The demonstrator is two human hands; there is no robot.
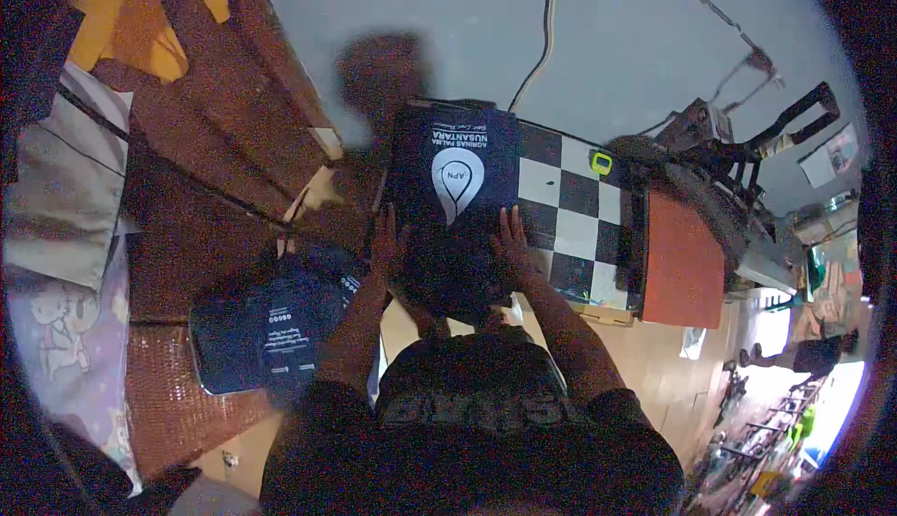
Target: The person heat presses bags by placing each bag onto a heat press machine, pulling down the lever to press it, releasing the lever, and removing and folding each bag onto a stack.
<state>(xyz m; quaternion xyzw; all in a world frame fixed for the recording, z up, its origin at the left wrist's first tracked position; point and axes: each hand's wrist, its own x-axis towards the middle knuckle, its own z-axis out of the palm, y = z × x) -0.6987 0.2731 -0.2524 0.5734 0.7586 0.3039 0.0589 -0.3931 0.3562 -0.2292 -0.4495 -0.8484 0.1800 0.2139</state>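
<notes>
A dark navy printed cloth (418,166) lies in front of me, its white "APN" emblem and lettering upside down from my side. It covers a flat, raised rectangular shape, and its near part falls into dark shadow. At its left edge, my left hand (389,243) rests with fingers stretched out flat. My right hand (512,247) is likewise open along the right edge, fingers pointing away from me. Neither hand grips anything that I can see. To the left, a second dark navy cloth (234,348) with small white print lies on a brown woven surface.
Right of the cloth is a black-and-white checkered tabletop (575,222) bearing a small yellow-green device (601,163). Beyond it come a red-brown mat (684,259) and dark equipment (701,133). Garments (65,189) hang at the far left. A cable (548,30) runs along the wall.
</notes>
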